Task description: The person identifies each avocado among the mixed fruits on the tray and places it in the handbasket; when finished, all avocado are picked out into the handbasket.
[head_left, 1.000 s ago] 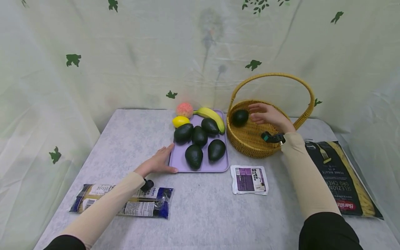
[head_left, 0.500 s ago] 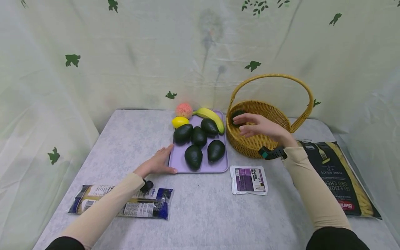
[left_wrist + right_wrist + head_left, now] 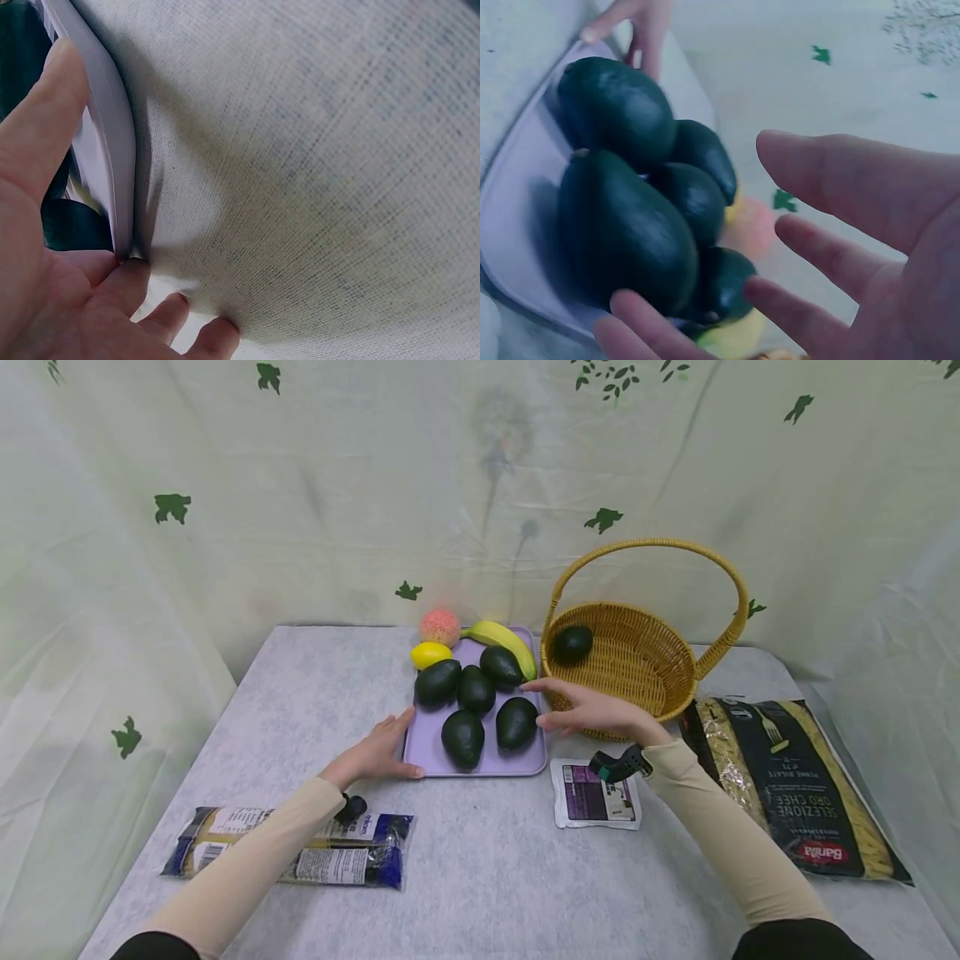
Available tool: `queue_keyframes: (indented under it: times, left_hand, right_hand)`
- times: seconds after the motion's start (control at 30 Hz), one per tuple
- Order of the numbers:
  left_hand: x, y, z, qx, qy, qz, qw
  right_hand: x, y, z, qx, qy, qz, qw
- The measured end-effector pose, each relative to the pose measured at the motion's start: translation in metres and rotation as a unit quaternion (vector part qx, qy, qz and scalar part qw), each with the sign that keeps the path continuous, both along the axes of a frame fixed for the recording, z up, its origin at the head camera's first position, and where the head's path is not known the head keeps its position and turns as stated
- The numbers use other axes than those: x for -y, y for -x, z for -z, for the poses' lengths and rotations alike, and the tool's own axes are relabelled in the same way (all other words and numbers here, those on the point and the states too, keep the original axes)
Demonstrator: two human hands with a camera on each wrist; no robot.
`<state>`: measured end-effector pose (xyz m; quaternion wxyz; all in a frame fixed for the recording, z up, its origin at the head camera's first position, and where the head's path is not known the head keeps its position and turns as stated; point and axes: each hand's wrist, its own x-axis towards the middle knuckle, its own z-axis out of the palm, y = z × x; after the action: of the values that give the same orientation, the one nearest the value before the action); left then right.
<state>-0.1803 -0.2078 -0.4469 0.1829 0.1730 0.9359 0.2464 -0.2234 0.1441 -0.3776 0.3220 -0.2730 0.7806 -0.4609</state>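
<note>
My hands at a purple tray [image 3: 427,752] of avocados.
My right hand [image 3: 592,710], fingers spread and holding nothing, nears one avocado [image 3: 517,722]; my left hand [image 3: 378,749] rests flat against the tray's edge.

pasta bag [image 3: 795,781] R | 2 pkts [image 3: 300,852] L | purple pouch [image 3: 596,793] ctr | banana [image 3: 504,639]

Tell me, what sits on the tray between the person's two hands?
In the head view, five dark avocados lie on the purple tray, between the left hand touching its near-left edge and the open right hand at its right side.
</note>
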Motion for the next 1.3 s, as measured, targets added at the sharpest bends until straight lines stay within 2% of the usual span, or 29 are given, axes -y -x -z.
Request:
queue_keyframes:
  times: [0.1,0.2,0.33,0.5,0.8,0.9,1.07,1.17,1.3]
  left_hand:
    - [0.001,0.000,0.000,0.001,0.000,0.002,1.0000]
    - [0.001,0.000,-0.001,0.002,0.000,0.001,1.0000]
    - [0.000,0.000,-0.001,0.003,-0.002,0.000,1.0000]
    - [0.000,-0.001,-0.001,0.002,-0.005,0.000,1.0000]
    - [0.000,-0.001,-0.001,0.007,-0.001,-0.005,1.0000]
    - [-0.001,-0.001,-0.001,0.006,-0.001,-0.004,1.0000]
    - [-0.001,-0.001,-0.001,0.005,0.000,0.000,1.0000]
    - [-0.001,-0.001,-0.002,0.003,0.000,0.000,1.0000]
    - [-0.001,-0.001,-0.002,0.005,0.000,-0.001,1.0000]
  right_hand:
    - [0.009,-0.002,0.005,-0.013,-0.001,-0.001,1.000]
    - [0.019,-0.001,0.013,-0.081,-0.021,-0.007,0.997]
    - [0.030,0.002,0.025,-0.170,-0.055,-0.003,0.984]
    - [0.042,0.002,0.037,-0.199,-0.091,0.019,0.976]
    - [0.054,-0.001,0.042,-0.209,-0.112,0.060,0.970]
    - [0.052,-0.001,0.043,-0.209,-0.096,0.064,0.971]
    - [0.046,0.000,0.038,-0.181,-0.038,0.071,0.980]
    - [0.043,0.001,0.036,-0.178,-0.022,0.058,0.982]
    - [0.041,0.003,0.040,-0.178,-0.025,0.016,0.984]
